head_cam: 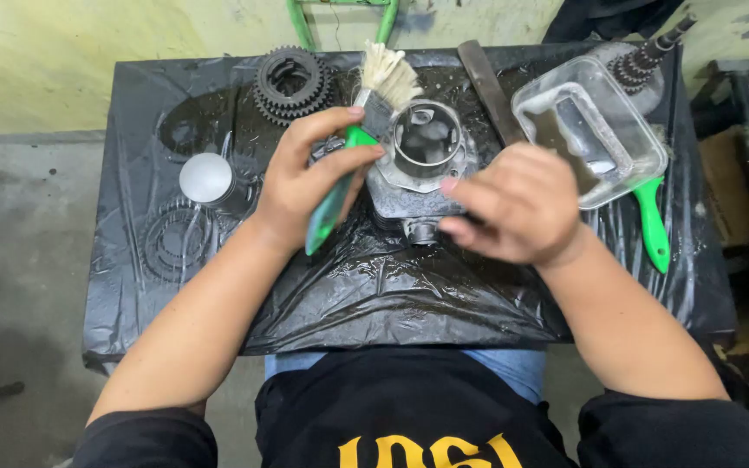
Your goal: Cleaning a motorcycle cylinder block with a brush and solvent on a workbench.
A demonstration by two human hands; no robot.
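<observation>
Fingers (340, 143) of the left hand (305, 182) clamp the green-handled brush (366, 113), bristles at twelve o'clock, while the right hand (517, 204), fingers curled, steadies the metal cylinder (422, 156) on the counter (392, 286), apparently bracing it.

The engine cylinder (422, 156) sits mid-table, gears (292, 82) behind-left, piston (207, 179) left, plastic tray (589, 130) right.

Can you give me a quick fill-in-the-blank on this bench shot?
1. The left hand grips a brush with a ____ handle.
2. The right hand rests on the metal ____.
3. The clear plastic tray lies to the ____ of it.

Missing: green; cylinder; right
</observation>
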